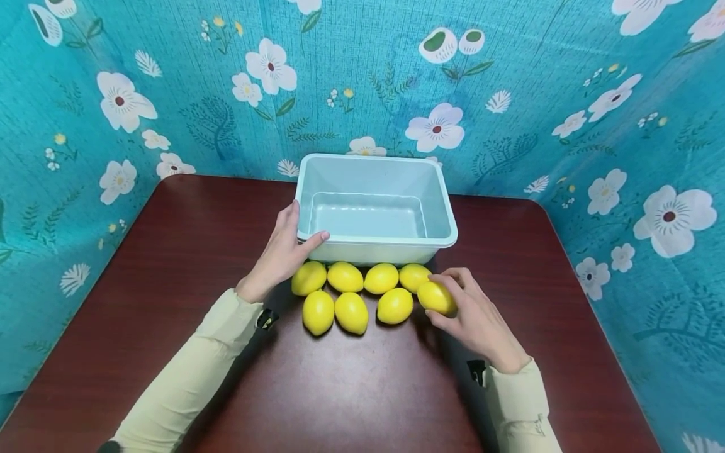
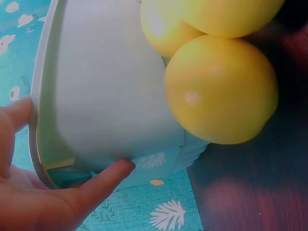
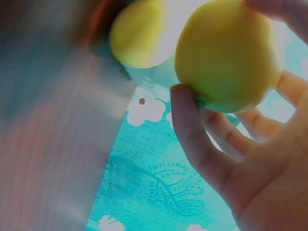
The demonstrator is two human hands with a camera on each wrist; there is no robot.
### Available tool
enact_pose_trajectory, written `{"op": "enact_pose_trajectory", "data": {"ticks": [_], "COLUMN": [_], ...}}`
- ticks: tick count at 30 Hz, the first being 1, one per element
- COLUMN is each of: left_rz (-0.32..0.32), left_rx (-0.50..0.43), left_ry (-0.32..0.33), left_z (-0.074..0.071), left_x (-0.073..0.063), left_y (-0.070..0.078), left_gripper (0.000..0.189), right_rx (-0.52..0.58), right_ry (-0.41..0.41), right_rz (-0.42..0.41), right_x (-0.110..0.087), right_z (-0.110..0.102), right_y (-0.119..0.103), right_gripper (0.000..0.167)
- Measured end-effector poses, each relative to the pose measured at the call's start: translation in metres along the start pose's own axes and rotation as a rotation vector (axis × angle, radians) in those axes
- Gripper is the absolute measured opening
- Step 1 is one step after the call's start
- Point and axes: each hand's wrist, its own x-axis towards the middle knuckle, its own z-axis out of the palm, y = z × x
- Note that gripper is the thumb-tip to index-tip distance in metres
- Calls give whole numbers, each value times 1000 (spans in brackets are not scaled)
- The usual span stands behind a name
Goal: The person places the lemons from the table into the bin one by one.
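A pale blue plastic bin stands at the back of the table. My left hand grips its front left corner, thumb over the front rim and fingers along the left side; the left wrist view shows fingers against the bin wall. At the right end of the lemons, my right hand holds a lemon between thumb and fingers, seen close in the right wrist view as a lemon. Several other yellow lemons lie in two rows just before the bin.
The dark red-brown table has a glossy top. Behind it and at both sides hangs a turquoise cloth with white flowers, close to the bin's back. The bin's inner floor shows bare plastic.
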Motion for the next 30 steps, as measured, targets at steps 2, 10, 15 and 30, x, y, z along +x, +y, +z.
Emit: {"op": "enact_pose_trajectory", "data": {"ticks": [2, 10, 15, 30], "left_rz": [-3, -7, -1, -7], "left_rx": [1, 13, 25, 18], "left_ry": [-3, -9, -1, -9], "left_z": [0, 0, -1, -2], "left_x": [0, 1, 1, 2], "left_y": [0, 0, 0, 0], "left_gripper": [93, 94, 93, 93], "right_rx": [8, 16, 10, 19], "right_ry": [8, 62, 127, 299], "right_rz": [-2, -23, -62, -163], "right_x": [2, 8, 13, 24], "right_z": [-1, -4, -6, -12], "right_y": [-2, -9, -12, -16], "right_gripper": [55, 56, 58, 60]}}
